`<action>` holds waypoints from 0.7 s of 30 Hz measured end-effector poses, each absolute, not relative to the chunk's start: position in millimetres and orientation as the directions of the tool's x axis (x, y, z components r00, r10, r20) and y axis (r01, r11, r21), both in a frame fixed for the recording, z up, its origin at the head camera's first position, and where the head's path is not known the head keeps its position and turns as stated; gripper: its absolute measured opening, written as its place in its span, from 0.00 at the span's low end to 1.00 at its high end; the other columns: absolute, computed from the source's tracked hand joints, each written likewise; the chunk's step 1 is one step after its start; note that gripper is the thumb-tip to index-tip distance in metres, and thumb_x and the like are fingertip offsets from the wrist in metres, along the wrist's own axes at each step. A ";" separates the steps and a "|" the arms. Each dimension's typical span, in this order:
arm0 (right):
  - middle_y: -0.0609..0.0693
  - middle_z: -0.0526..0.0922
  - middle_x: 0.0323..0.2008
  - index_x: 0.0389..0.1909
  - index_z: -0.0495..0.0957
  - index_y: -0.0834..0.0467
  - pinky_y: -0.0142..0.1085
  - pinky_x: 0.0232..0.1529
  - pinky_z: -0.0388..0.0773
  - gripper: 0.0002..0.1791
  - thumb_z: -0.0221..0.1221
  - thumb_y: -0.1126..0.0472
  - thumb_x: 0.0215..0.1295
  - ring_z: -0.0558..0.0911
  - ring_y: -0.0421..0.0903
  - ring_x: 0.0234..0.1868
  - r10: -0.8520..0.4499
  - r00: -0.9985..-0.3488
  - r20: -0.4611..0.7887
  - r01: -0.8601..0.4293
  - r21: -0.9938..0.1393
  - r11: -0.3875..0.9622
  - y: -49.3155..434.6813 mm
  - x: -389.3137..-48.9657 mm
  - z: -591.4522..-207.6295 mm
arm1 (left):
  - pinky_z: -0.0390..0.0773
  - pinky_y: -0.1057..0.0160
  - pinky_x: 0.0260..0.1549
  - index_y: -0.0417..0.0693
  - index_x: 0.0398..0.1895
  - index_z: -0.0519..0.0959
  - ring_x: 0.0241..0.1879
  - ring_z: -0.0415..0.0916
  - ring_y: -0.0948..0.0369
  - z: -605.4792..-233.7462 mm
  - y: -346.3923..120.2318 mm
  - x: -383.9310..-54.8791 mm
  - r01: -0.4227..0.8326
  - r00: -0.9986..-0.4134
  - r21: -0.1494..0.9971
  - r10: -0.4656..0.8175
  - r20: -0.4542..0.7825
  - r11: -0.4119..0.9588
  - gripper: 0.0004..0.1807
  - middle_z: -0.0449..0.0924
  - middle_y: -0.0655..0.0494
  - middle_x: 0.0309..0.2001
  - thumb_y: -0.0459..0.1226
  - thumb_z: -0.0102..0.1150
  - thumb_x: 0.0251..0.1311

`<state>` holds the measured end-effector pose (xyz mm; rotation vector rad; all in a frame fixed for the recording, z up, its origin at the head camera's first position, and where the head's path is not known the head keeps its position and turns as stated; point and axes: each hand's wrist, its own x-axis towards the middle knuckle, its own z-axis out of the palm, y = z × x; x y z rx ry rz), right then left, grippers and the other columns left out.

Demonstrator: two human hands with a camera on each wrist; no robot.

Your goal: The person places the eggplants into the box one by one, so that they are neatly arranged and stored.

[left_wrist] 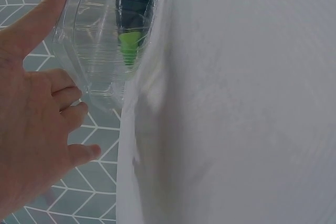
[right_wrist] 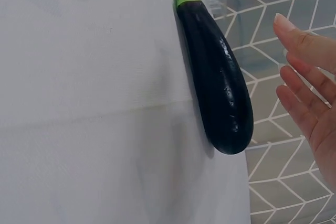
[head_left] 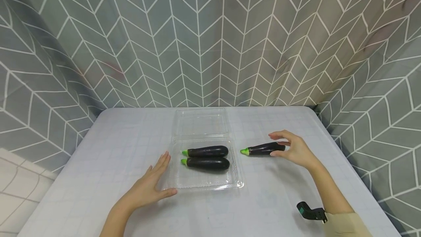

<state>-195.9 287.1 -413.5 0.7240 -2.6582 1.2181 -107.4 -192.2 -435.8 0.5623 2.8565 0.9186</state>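
Note:
Two dark purple eggplants, an upper one [head_left: 208,151] and a lower one [head_left: 208,163], lie side by side in a clear plastic clamshell box [head_left: 207,185], green stems to the left. My left hand [head_left: 148,187] is at the box's left side, fingers and thumb spread, holding nothing; the left wrist view shows its thumb right at the box wall [left_wrist: 86,40]. A third eggplant [head_left: 261,149] lies on the table right of the box, stem toward it. Over its thick end hovers my right hand [head_left: 297,151], thumb and fingers parted. In the right wrist view a gap separates hand and eggplant [right_wrist: 220,77].
The box's hinged lid [head_left: 200,121] lies folded back toward the table's far edge. A white cloth covers the table [head_left: 131,134]. Grey curtains with a white chevron pattern [head_left: 210,46] surround it. A black device [head_left: 310,212] sits at the right wrist.

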 end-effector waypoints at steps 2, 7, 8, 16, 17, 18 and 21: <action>0.55 0.81 0.52 0.54 0.77 0.63 0.38 0.53 0.77 0.33 0.76 0.64 0.43 0.78 0.48 0.52 -0.375 -0.874 0.309 -0.480 -0.666 0.571 286.9 -198.7 -416.5 | 0.44 0.35 0.66 0.36 0.74 0.49 0.74 0.41 0.47 -435.2 -191.7 -107.3 0.315 -0.929 0.580 0.370 0.025 0.751 0.58 0.41 0.43 0.76 0.57 0.68 0.49; 0.53 0.82 0.50 0.51 0.78 0.63 0.35 0.55 0.75 0.31 0.76 0.67 0.42 0.79 0.49 0.52 -0.373 -0.875 0.309 -0.483 -0.614 0.624 286.2 -204.9 -422.5 | 0.45 0.35 0.66 0.36 0.74 0.49 0.73 0.42 0.46 -432.6 -191.1 -107.1 0.320 -0.927 0.576 0.375 0.026 0.752 0.58 0.42 0.43 0.76 0.57 0.68 0.50; 0.53 0.82 0.49 0.51 0.78 0.63 0.37 0.56 0.76 0.31 0.76 0.68 0.42 0.79 0.50 0.52 -0.372 -0.878 0.302 -0.477 -0.607 0.635 286.2 -206.0 -423.8 | 0.45 0.35 0.66 0.36 0.74 0.50 0.73 0.42 0.46 -431.9 -191.0 -107.0 0.322 -0.926 0.577 0.376 0.027 0.751 0.58 0.42 0.43 0.76 0.58 0.68 0.50; 0.58 0.82 0.49 0.52 0.79 0.61 0.57 0.56 0.71 0.29 0.75 0.65 0.45 0.77 0.62 0.54 -0.355 -0.906 0.232 -0.423 -0.528 0.736 289.2 -209.3 -436.2 | 0.45 0.35 0.67 0.36 0.74 0.49 0.74 0.42 0.47 -430.8 -190.7 -106.4 0.306 -0.929 0.586 0.370 0.011 0.751 0.58 0.42 0.43 0.76 0.58 0.68 0.49; 0.58 0.81 0.50 0.52 0.79 0.61 0.57 0.57 0.71 0.29 0.75 0.65 0.45 0.77 0.62 0.55 -0.351 -0.909 0.226 -0.417 -0.516 0.748 289.7 -209.3 -437.6 | 0.44 0.36 0.67 0.36 0.74 0.49 0.74 0.42 0.48 -431.0 -190.7 -106.4 0.303 -0.930 0.587 0.368 0.008 0.751 0.58 0.42 0.43 0.76 0.58 0.68 0.49; 0.58 0.81 0.50 0.52 0.79 0.60 0.57 0.57 0.70 0.29 0.75 0.66 0.45 0.76 0.62 0.55 -0.345 -0.913 0.219 -0.409 -0.503 0.762 290.3 -209.2 -439.3 | 0.44 0.36 0.67 0.37 0.75 0.49 0.74 0.42 0.48 -431.1 -190.9 -106.4 0.301 -0.930 0.587 0.367 0.006 0.752 0.58 0.41 0.44 0.76 0.58 0.67 0.50; 0.58 0.81 0.50 0.51 0.80 0.58 0.58 0.57 0.70 0.28 0.74 0.67 0.45 0.76 0.62 0.55 -0.338 -0.920 0.201 -0.393 -0.467 0.792 291.3 -208.2 -442.2 | 0.45 0.35 0.66 0.36 0.74 0.50 0.74 0.43 0.47 -431.8 -191.3 -106.5 0.315 -0.928 0.581 0.372 0.022 0.751 0.58 0.42 0.42 0.76 0.58 0.68 0.50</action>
